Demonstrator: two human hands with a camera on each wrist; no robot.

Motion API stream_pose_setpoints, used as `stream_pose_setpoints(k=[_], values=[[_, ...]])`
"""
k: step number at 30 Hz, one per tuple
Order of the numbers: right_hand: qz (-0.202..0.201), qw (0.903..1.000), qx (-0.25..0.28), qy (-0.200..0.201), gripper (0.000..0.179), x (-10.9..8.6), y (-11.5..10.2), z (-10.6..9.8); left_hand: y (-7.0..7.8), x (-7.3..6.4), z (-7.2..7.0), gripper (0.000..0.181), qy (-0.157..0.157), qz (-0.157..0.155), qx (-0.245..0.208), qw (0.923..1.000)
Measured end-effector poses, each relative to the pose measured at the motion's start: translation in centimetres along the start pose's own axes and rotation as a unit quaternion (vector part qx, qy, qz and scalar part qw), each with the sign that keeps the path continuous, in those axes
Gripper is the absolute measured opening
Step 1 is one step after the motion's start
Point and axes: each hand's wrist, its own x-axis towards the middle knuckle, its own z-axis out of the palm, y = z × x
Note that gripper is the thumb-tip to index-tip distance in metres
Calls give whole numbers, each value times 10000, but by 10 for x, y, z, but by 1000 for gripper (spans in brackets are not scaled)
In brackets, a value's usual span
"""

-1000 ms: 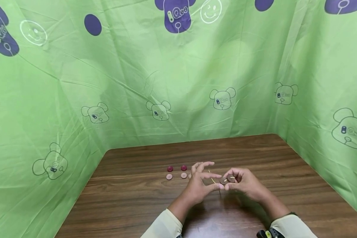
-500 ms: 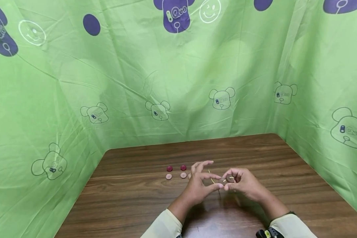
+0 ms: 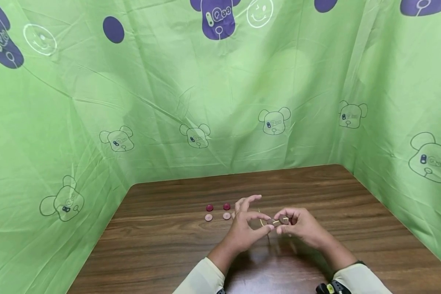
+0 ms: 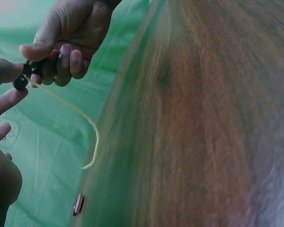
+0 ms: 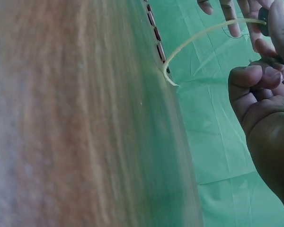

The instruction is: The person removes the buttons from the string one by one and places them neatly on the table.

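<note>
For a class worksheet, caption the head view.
Left hand and right hand hold brown buttons on yellow string above a wooden table; red buttons and pink buttons lie nearby.

Wrinkled green cloth (image 3: 150,155) hangs along the left, far and right sides, printed low down with thin-lined bear heads (image 3: 274,123) and higher up with purple bears (image 3: 218,20), purple dots (image 3: 113,30) and white smiley faces (image 3: 260,13). A brown wood-grain table (image 3: 150,245) with rounded far corners stands within it. Pale patches of light brighten the far cloth; a whitish sheen lies on the table's near part.
</note>
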Motion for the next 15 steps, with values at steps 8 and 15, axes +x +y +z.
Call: stream_pose_setpoints(k=[8, 15], values=[[313, 9991, -257, 154, 31, 2, 2, -1, -7, 0, -7, 14, 177, -23, 33, 9998], [520, 9977, -299, 311, 31, 2, 0, -3, -8, 2, -11, 15, 293, -5, 93, 9995]])
